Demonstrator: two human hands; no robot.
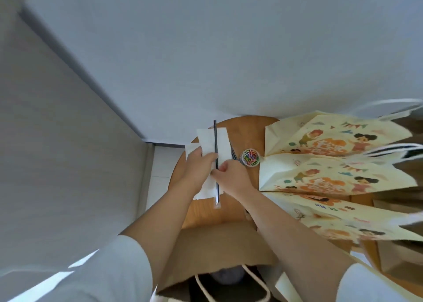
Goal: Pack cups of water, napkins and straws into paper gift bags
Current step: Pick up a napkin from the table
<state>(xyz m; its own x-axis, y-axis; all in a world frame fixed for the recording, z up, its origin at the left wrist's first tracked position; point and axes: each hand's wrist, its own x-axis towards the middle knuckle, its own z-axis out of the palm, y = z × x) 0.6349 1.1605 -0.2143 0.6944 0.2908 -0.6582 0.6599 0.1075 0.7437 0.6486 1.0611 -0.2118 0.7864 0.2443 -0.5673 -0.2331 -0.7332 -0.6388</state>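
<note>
My left hand (198,167) grips a white folded napkin (215,144) above the round wooden table (249,132). My right hand (231,176) pinches a dark straw (215,141) in a clear wrapper and holds it lengthwise against the napkin. More napkins (190,149) lie under my left hand. Several more dark straws (233,154) lie just right of the napkin. An open paper gift bag (219,249) stands right below my forearms, its brown inside and white cord handles showing. No cup of water is visible.
Three printed cream gift bags (332,141) lie flat and overlapping on the right side of the table. A small round clear tub of coloured paper clips (250,157) sits between the straws and the bags. A grey wall and the floor fill the left.
</note>
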